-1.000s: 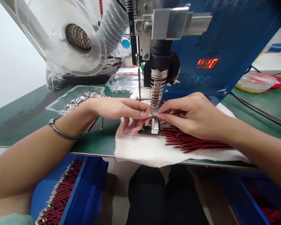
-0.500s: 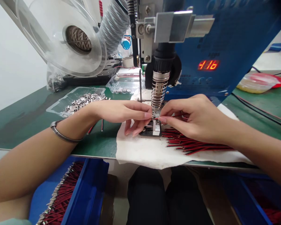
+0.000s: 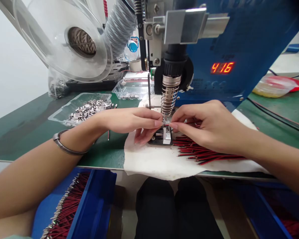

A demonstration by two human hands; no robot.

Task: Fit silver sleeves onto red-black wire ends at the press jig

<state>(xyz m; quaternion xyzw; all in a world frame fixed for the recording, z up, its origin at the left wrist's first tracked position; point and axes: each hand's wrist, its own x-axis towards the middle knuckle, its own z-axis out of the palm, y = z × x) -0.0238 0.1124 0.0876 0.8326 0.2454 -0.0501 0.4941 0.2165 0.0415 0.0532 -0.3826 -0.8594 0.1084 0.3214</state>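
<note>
Both bare hands meet just below the spring-wrapped metal nozzle (image 3: pixel 169 96), which points down at the green tabletop (image 3: pixel 17 122). The left hand (image 3: pixel 129 120), just left of the nozzle's tip, has its thumb and forefinger pressed together on a small silvery metal piece (image 3: pixel 163 123), mostly hidden by the fingertips. The right hand (image 3: pixel 209 124), on the nozzle's other side, pinches a thin red wire (image 3: pixel 167 124) between thumb and forefinger, its end at the metal piece directly under the tip. Whether wire and piece touch cannot be told.

Below the nozzle stands a small white block (image 3: pixel 167 136) on a black base. Under and in front of it lies a white cloth (image 3: pixel 159 162), and to the right, partly beneath the right hand, a loose bundle of red-and-black wires (image 3: pixel 201 153) rests on the cloth.

Left of the nozzle, beyond the left forearm, a clear plastic tray (image 3: pixel 58 114) holds a heap of small silver metal parts (image 3: pixel 86 110). Behind and right of the nozzle rises a blue machine casing (image 3: pixel 239 43) with a glowing red digital display (image 3: pixel 222 67) reading 416. Low and left of the nozzle, below the table edge, a blue plastic bin (image 3: pixel 83 205) contains red wires with silvery ends (image 3: pixel 64 205).
</note>
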